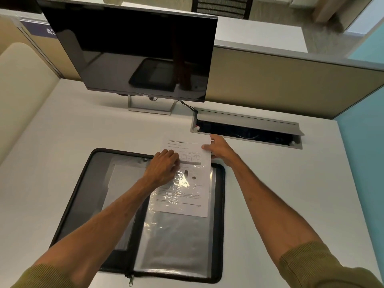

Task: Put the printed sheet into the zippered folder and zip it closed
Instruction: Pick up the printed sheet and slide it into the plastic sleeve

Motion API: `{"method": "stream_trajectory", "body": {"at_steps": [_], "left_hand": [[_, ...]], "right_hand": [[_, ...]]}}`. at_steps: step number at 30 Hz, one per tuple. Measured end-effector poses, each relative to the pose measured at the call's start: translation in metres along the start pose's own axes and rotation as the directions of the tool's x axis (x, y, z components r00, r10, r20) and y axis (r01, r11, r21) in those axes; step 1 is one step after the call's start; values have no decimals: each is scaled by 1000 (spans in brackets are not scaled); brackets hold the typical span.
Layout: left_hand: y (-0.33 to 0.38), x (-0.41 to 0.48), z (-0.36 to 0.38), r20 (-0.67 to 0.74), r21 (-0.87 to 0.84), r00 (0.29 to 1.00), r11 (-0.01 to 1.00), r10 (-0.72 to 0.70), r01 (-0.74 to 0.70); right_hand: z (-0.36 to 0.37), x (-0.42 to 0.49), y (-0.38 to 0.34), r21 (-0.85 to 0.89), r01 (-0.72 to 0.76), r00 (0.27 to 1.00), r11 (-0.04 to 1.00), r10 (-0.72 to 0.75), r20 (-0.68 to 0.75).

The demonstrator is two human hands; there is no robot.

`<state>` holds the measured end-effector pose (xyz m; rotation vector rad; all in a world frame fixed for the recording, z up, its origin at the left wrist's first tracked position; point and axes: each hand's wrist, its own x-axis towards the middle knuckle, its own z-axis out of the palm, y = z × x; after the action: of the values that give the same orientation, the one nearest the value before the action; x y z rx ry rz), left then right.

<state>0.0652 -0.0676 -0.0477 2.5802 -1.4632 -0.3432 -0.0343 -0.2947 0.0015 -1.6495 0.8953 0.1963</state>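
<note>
A black zippered folder [220, 204] lies open flat on the white desk, with clear plastic sleeves on its right half. The printed sheet [187, 146] lies partly inside a clear sleeve [176, 242]; its lower part shows through the plastic and its top sticks out past the folder's far edge. My left hand [164, 167] presses on the sleeve's top edge at the sheet's left side. My right hand [220, 151] pinches the sheet's upper right edge. The zip pull [131, 282] hangs at the folder's near edge.
A dark monitor [133, 53] on a metal stand [151, 107] rises behind the folder. An open cable tray [247, 129] is sunk into the desk at the right, just beyond my right hand. A beige partition [291, 82] closes the back.
</note>
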Motion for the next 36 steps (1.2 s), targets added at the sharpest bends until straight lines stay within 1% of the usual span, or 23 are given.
{"method": "stream_trajectory", "body": {"at_steps": [3, 5, 6, 8, 13, 16, 19, 22, 25, 28, 32, 36], "left_hand": [[-1, 0, 0, 5, -2, 1000, 1000, 1, -1], [-2, 0, -1, 6, -5, 1000, 1000, -3, 3], [-2, 0, -2, 5, -4, 1000, 1000, -6, 6], [-3, 0, -4, 0, 7, 1000, 1000, -8, 8], [-3, 0, -5, 4, -11, 1000, 1000, -24, 24], [0, -1, -5, 4, -31, 999, 999, -33, 33], [3, 0, -4, 16, -52, 999, 998, -41, 42], [3, 1, -4, 19, -63, 999, 997, -32, 34], [1, 2, -6, 11, -60, 1000, 998, -19, 19], [-1, 3, -8, 5, -30, 1000, 1000, -2, 2], [-2, 3, -8, 9, -1, 1000, 1000, -4, 4], [-2, 3, -8, 25, 0, 1000, 1000, -2, 2]], "right_hand": [[9, 5, -11, -71, 87, 991, 994, -93, -97], [13, 9, -15, -146, 128, 983, 981, -145, -114], [14, 10, -16, -169, 128, 983, 977, -148, -109], [13, 12, -17, -205, 108, 991, 973, -121, -56], [3, 10, -14, -329, 106, 985, 939, -54, 162], [3, 10, -14, -429, 164, 964, 888, -52, 262], [9, 9, -19, -506, 232, 943, 831, -65, 326], [17, 8, -26, -584, 302, 929, 754, -94, 359], [25, 7, -26, -640, 322, 938, 698, -143, 315], [32, 5, -22, -628, 309, 947, 714, -170, 272], [36, 2, -20, -630, 318, 933, 708, -115, 342], [42, 1, -18, -645, 305, 931, 700, -75, 358]]}}
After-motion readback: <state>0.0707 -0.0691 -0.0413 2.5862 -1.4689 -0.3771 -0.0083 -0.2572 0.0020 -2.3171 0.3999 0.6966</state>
